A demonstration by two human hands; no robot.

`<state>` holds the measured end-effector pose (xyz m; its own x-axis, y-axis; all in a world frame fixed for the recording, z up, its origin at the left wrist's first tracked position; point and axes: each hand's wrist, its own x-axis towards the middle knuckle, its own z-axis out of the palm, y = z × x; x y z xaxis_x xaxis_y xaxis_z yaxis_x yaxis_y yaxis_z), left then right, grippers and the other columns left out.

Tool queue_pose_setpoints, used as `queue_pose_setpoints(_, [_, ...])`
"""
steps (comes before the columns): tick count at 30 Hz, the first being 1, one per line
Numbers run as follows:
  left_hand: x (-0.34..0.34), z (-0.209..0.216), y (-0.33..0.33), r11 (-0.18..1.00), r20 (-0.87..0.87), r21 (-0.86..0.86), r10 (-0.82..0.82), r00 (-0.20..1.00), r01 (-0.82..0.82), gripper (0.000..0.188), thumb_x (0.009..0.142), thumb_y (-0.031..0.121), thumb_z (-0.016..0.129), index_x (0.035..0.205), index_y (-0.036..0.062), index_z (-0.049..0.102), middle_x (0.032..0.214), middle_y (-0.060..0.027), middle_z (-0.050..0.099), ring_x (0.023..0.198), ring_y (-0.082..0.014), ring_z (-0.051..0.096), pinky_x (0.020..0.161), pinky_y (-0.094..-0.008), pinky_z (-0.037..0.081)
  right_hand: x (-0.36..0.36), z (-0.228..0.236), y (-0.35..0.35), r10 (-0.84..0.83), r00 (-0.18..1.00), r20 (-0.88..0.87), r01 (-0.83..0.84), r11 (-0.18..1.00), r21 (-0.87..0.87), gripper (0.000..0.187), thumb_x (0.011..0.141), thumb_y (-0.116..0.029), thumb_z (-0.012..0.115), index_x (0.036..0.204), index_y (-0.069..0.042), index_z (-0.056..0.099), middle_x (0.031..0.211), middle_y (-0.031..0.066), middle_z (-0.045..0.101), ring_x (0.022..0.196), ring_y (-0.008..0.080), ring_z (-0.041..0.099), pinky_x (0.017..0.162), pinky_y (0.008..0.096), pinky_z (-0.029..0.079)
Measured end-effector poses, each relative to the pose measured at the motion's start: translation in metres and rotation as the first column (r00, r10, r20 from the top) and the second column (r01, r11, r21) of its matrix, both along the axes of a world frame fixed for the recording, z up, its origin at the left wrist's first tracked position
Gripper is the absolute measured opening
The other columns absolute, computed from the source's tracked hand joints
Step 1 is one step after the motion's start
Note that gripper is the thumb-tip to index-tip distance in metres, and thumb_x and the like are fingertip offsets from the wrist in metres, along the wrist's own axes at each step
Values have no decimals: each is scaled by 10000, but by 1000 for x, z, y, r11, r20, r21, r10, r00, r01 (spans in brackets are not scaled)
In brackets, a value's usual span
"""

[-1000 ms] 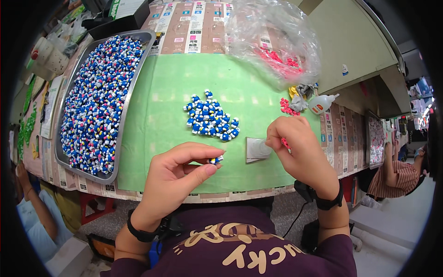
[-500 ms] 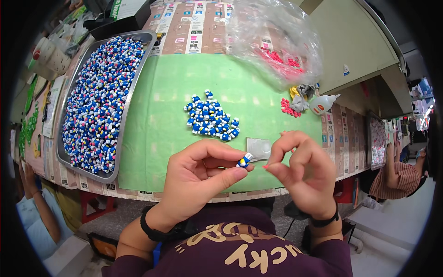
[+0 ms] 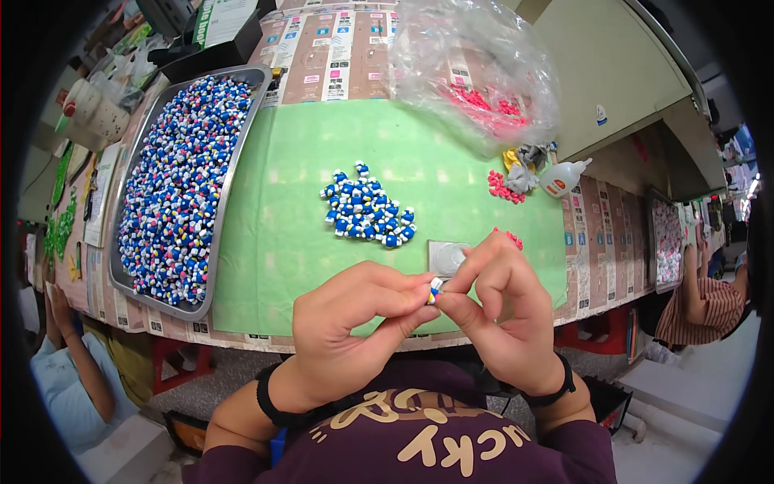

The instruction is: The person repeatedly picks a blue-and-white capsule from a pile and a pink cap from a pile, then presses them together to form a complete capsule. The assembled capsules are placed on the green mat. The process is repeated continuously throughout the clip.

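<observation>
Fingertips of left hand (image 3: pixel 355 323) and right hand (image 3: pixel 500 315) pinched shut together on small blue-and-white figure (image 3: pixel 434 289), just before chest, near side of blue pile (image 3: pixel 367 214); likely slip from so slight a grip, dropping off bench (image 3: pixel 274 242).

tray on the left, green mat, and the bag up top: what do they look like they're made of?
Tray: likely metal, steel or aluminium; grey, dull sheen, thin rolled rim. Green mat: matte, flat, no glare; probably rubber or vinyl, could be felt. Bag: thin clear plastic film; crinkled, glossy highlights, pink pieces show through.
</observation>
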<state>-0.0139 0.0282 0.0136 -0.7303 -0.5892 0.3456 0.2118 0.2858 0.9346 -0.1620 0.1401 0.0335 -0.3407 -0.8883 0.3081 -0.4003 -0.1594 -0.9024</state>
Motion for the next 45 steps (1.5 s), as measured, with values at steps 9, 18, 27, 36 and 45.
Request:
queue_pose_setpoints(9, [34, 2, -40, 981, -62, -136, 133, 989, -140, 191, 766, -127, 698, 885, 7, 630, 888, -96, 659, 758, -146, 641, 637, -245, 518, -17, 11, -6, -23, 987, 156, 11, 997, 78, 380, 752, 8, 784, 828, -89, 424, 899, 37, 483, 810, 135, 486, 769, 271, 419])
queue_pose_setpoints(18, [108, 4, -127, 631, 288, -518, 765, 576, -578, 272, 834, 8, 704, 1090, 21, 613, 994, -56, 593, 820, -118, 560, 703, -230, 462, -70, 11, 29, -297, 955, 30, 289, 946, 143, 278, 824, 22, 701, 822, -74, 440, 947, 46, 508, 898, 126, 488, 855, 268, 405])
queue_pose_setpoints(27, [-23, -27, -72, 743, 555, -629, 224, 801, 228, 592, 936, 306, 619, 1446, 74, 430, 1561, -158, 300, 1459, -372, 227, 1185, -515, 135, -67, 5, 51, -289, 957, -12, 286, 940, 183, 233, 828, 16, 701, 822, -58, 480, 954, 60, 557, 894, 130, 528, 841, 268, 421])
queue_pose_setpoints(36, [-7, -36, -67, 803, 703, -455, 59, 708, 385, 686, 933, 280, 624, 1490, 17, 322, 1584, -203, 231, 1481, -378, 169, 1193, -460, 159, -85, -24, 54, -148, 932, -330, 248, 926, 286, 135, 809, 98, 583, 882, 7, 514, 849, 124, 580, 798, 256, 588, 750, 330, 474])
queue_pose_setpoints(45, [30, -23, -63, 908, 601, -419, 256, 757, 25, 506, 846, 34, 675, 1319, 34, 495, 1272, -149, 507, 1122, -267, 525, 930, -342, 449, -79, -31, 21, 43, 847, -530, 147, 939, 312, 115, 776, 56, 570, 816, -37, 515, 782, 103, 570, 777, 306, 560, 722, 398, 437])
